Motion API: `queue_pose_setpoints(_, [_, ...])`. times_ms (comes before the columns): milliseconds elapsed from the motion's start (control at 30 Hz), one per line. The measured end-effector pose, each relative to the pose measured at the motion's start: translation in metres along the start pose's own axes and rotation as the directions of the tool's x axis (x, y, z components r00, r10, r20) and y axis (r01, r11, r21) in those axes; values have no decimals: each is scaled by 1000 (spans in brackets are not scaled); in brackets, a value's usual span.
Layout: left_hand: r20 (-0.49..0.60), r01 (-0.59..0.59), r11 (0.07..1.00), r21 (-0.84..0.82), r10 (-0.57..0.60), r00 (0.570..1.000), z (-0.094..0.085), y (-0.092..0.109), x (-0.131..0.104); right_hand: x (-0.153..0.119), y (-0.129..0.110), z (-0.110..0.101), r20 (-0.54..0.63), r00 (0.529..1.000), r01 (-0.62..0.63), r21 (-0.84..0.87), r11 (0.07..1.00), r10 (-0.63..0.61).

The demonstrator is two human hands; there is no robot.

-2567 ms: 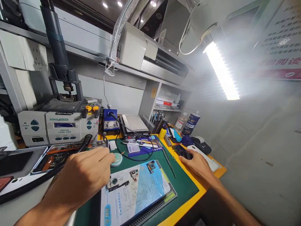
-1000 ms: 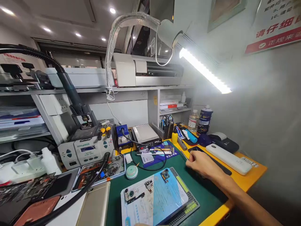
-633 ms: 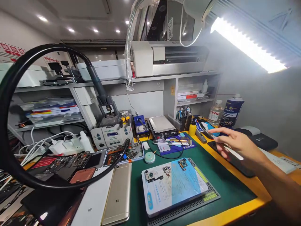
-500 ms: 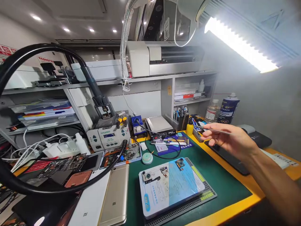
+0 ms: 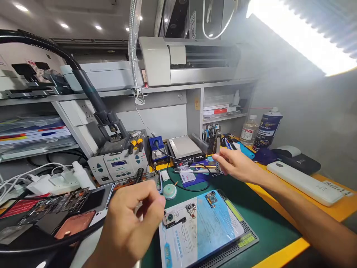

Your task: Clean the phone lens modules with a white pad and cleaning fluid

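Right hand (image 5: 237, 166): out over the far part of the green mat (image 5: 251, 208), fingers pinched on a thin metal tool, probably tweezers (image 5: 218, 154), held nearly upright.
Tweezers: just above the blue card (image 5: 195, 172), near the hotplate (image 5: 184, 147).
Handling: judged light, stiff and slick, with fine tips that bend easily (best held at mid-shank, as now).
Left hand (image 5: 131, 223): near, loosely curled with fingertips together; whether it holds anything I cannot tell.
Beside it: round tin (image 5: 169, 191) and phone screen (image 5: 200, 227) carrying small camera modules (image 5: 191, 207).
Far left: rework station (image 5: 118, 163).
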State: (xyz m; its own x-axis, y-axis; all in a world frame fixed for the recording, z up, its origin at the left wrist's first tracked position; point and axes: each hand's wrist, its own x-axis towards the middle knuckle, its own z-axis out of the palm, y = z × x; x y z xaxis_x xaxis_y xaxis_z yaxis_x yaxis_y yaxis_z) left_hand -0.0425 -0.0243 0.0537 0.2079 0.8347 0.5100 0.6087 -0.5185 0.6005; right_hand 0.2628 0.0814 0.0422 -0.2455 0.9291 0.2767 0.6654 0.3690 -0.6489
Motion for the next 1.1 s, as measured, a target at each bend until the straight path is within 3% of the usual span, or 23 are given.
queue_pose_setpoints(133, [50, 104, 994, 38, -106, 993, 15, -33, 32, -5, 16, 13, 99, 995, 12, -119, 993, 0])
queue_pose_setpoints(267, [110, 136, 989, 55, -142, 984, 29, -49, 32, -6, 27, 14, 153, 988, -16, -145, 989, 39])
queue_pose_setpoints(433, [114, 165, 985, 49, -170, 979, 30, -56, 22, -6, 24, 15, 18, 993, -120, -26, 992, 121])
queue_pose_setpoints(700, [162, -113, 991, 72, 100, 982, 46, -41, 10, -35, -9, 43, -69, 990, -82, 435, 897, 124])
queue_pose_setpoints(800, [125, -135, 985, 106, 121, 985, 55, -34, 3, -59, -13, 53, -68, 997, 6, 500, 866, 32])
queue_pose_setpoints(933, [93, -156, 977, 143, 143, 985, 63, -34, -5, -82, -16, 56, -90, 953, 300, 425, 854, -291])
queue_pose_setpoints(1000, [117, -182, 970, 159, 165, 979, 66, -37, -6, -85, -19, 56, -76, 939, 338, 366, 867, -335])
queue_pose_setpoints(1100, [135, -209, 960, 186, 186, 973, 72, -41, -7, -81, -26, 57, -76, 950, 312, 307, 899, -304])
